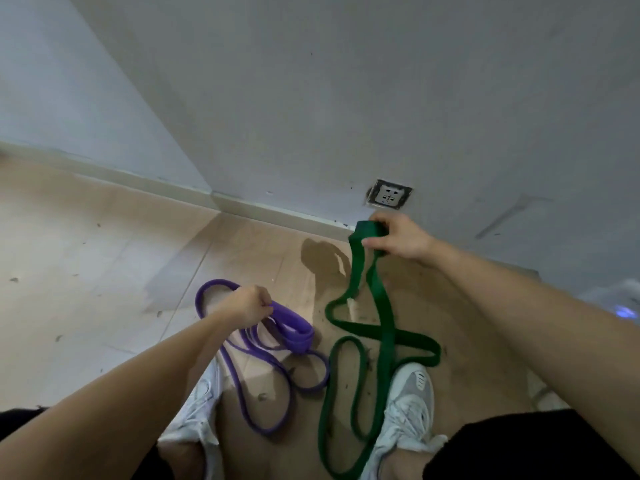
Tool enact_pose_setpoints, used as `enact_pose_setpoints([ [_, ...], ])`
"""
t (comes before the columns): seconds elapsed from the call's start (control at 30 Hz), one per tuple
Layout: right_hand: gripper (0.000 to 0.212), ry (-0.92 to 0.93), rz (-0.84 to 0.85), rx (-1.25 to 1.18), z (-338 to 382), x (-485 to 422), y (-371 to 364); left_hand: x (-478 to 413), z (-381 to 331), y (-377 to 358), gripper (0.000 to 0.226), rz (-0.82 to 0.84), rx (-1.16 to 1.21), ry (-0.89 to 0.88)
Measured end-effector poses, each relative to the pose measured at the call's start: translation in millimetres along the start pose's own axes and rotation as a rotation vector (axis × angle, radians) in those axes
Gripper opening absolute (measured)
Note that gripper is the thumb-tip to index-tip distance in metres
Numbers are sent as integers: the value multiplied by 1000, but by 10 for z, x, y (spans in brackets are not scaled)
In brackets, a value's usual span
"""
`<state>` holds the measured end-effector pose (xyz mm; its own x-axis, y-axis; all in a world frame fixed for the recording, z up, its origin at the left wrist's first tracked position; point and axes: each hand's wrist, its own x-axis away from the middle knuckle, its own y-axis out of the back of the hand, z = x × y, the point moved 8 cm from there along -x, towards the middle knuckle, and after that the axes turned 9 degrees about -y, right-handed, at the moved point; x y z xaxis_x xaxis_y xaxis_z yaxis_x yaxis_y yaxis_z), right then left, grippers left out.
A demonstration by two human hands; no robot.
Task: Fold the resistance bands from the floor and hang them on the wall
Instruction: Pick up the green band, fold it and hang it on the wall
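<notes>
1. Gripping the purple band [294,332], my left hand [251,304] has its fingers curled round a bunched fold of it, low over the wooden floor [104,254].
2. I see the rest of the purple band trailing in loose loops on the floor, just beside the left shoe [202,403].
3. My right hand [398,239] is closed round the folded top of the green band [384,327], held up near the wall [346,98], just below the socket [389,194].
4. From that hand the green band hangs down and lies in crossed loops on the floor, one strand running beside the right shoe [412,403].
</notes>
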<state>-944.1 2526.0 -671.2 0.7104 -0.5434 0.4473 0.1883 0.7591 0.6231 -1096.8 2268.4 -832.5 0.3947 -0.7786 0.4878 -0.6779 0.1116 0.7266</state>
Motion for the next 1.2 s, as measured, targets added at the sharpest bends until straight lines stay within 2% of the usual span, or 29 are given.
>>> enact_pose_setpoints([
  [0.07, 22, 64, -39, -74, 338, 136, 275, -13, -275, 164, 26, -58, 219, -57],
  [0.27, 28, 263, -72, -168, 1310, 707, 795, 191, -1322, 1114, 53, -372, 625, -342],
  [0.37, 28, 358, -128, -170, 1673, 1006, 1031, 464, -1736, 1709, 54, -611, 739, -424],
  [0.4, 28, 390, -152, -183, 1772, 1112, 1124, 561, -1886, 1868, 54, -637, 765, -466],
  [0.5, 29, 475, -212, -239, 2027, 1400, 1382, 796, -2353, 2202, 61, -542, 724, -656],
  [0.6, 26, 567, -268, -314, 2268, 1640, 1630, 980, -2704, 2468, 66, -462, 664, -759],
  [0.7, 30, 626, -298, -443, 2470, 1843, 1857, 1117, -2937, 2714, 69, -453, 618, -780],
  [0.83, 31, 703, -245, -571, 2748, 2088, 1983, 1257, -3055, 2943, 69, -463, 621, -742],
  [0.9, 32, 729, -214, -593, 2858, 2168, 1973, 1342, -3051, 3026, 59, -490, 637, -731],
  [1.03, 32, 727, -206, -601, 2908, 2224, 1950, 1485, -2934, 3082, 15, -471, 655, -725],
  [1.13, 26, 676, -229, -628, 2796, 2165, 1969, 1563, -2788, 3121, 10, -425, 602, -709],
  [1.2, 20, 625, -250, -670, 2666, 2070, 1986, 1586, -2693, 3181, 24, -420, 534, -696],
])
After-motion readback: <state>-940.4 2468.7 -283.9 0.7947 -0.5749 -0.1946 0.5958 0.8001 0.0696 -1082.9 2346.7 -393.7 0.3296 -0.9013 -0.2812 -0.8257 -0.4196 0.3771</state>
